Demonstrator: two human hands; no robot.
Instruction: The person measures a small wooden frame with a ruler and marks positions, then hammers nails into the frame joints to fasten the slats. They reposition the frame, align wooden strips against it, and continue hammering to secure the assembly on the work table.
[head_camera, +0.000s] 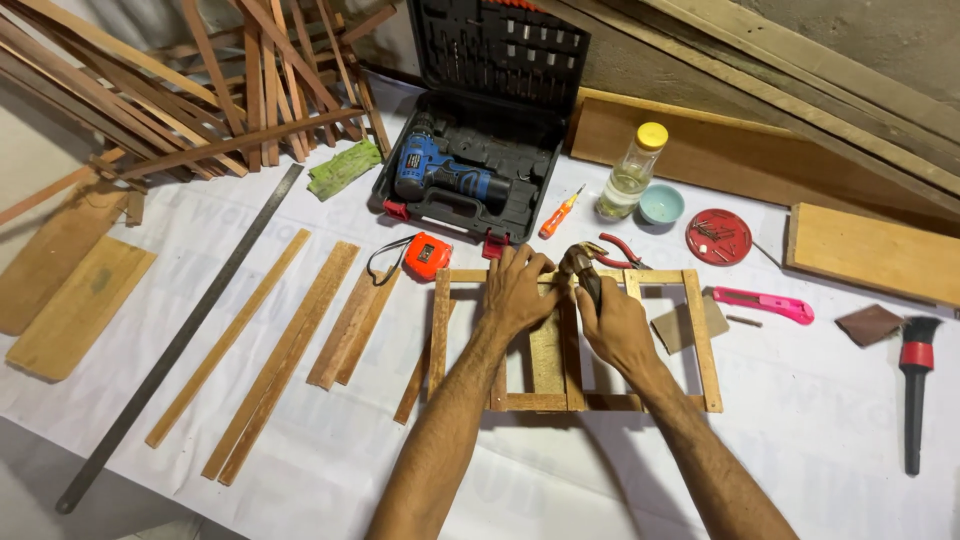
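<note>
Slats: four loose flat strips (290, 345) on the counter (850, 430) left of the frame, a fifth narrow one angled under the frame's left edge; a heap of thin offcuts (230, 90) top left, too tangled to count.
Ruler: one long steel rule (180, 335), lying diagonally across the left of the counter.
Tape: one orange tape measure (427, 255), just beside the frame's top left corner.
Drill: one blue drill (440, 170) in its open black case, behind the frame.
Frame: one wooden frame (570, 340), flat at counter centre; four outer rails, inner uprights partly hidden by the hands.
Left hand: left hand (517, 292) spread flat on the top rail, pressing down; grip open, holding nothing.
Right hand: right hand (612, 322) closed round the handle of one hammer (583, 262), head poised over the top rail, just beside the left fingers.
Risk, fingers: hammer head sits so near the left fingertips that an off-line blow would likely strike them.
Risk, wood: thin rail may split or the joint shift if the hit lands near the edge.
Right side: one screwdriver (560, 212), one pliers (625, 252), one bottle (630, 172), one small bowl (661, 204), one red lid of nails (718, 236), one pink knife (765, 304), one brush (914, 390).
</note>
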